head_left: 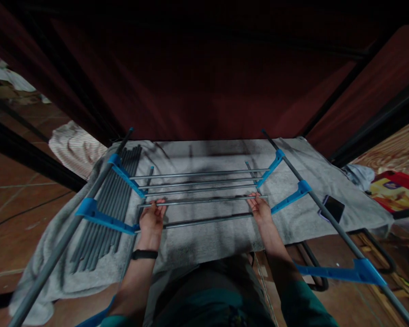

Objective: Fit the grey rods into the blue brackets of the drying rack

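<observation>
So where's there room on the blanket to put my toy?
Bare blanket lies beyond the rails, and in the strip below both hands. Crowded: spare rods on the left, phone on the right, left hand and right hand gripping a rod mid-rack.

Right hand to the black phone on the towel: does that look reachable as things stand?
Probably yes. The right hand grips a grey rod, and the phone lies nearby on the towel. Only the slanted side pole and a blue bracket run between; it would need to lift over them.
</observation>
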Available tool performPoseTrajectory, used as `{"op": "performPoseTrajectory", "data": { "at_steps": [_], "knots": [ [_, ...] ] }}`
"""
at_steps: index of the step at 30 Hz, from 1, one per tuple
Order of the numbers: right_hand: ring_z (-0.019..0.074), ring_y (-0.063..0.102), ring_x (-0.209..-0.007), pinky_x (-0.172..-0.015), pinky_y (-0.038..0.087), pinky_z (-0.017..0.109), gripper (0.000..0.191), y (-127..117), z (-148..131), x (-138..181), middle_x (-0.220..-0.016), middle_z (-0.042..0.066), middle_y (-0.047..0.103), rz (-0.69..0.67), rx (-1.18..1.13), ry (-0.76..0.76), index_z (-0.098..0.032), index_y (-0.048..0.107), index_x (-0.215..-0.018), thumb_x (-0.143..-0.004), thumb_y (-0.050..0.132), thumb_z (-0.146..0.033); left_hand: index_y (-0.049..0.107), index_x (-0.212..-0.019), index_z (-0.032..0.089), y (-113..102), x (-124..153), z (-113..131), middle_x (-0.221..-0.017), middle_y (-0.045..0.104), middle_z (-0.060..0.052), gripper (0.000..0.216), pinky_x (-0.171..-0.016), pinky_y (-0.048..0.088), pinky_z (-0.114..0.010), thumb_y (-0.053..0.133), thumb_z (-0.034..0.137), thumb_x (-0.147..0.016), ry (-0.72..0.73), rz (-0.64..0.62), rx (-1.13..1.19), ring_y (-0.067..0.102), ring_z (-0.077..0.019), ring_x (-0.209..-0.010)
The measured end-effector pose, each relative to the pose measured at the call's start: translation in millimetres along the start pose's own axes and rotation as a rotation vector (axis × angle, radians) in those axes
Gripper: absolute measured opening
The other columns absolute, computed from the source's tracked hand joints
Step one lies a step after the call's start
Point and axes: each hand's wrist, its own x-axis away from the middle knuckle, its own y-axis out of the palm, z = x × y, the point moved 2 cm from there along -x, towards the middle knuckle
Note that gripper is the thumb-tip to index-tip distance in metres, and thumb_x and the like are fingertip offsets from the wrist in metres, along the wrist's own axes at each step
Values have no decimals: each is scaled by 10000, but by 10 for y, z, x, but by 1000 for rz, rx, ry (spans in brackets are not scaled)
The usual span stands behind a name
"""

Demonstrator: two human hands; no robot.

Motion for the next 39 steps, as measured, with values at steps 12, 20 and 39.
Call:
{"op": "performPoseTrajectory", "data": {
  "at_steps": [12, 20, 39],
  "knots": [
    [127, 750, -795, -932, 632, 380, 169, -110, 62, -93, -833, -22, 750, 8, 18, -40, -207, 632, -859, -845, 718, -61, 710, -870, 161, 248, 527, -476, -724, 704, -55, 243, -641, 544, -312, 636, 387, -921, 349, -531, -840, 680, -198, -670],
    [108, 745, -769, -951, 624, 359, 178, -90, 30, -78, -826, -19, 743, 27, 15, -24, -194, 632, -879, -865, 663, -19, 653, -1295, 198, 346, 711, -391, -1289, 687, -131, 400, -1162, 354, -533, 471, 79, -960, 1467, -735, -1563, 565, -295, -1291],
    [72, 656, -554, -712, 645, 249, 203, -103, 33, -163, -609, -75, 654, 149, 139, -32, -198, 553, -735, -865, 690, -123, 654, -1229, 201, 281, 413, -418, -1052, 697, -78, 307, -895, 450, -369, 473, 108, -998, 1468, -870, -2007, 641, -221, -962]
  ]
}}
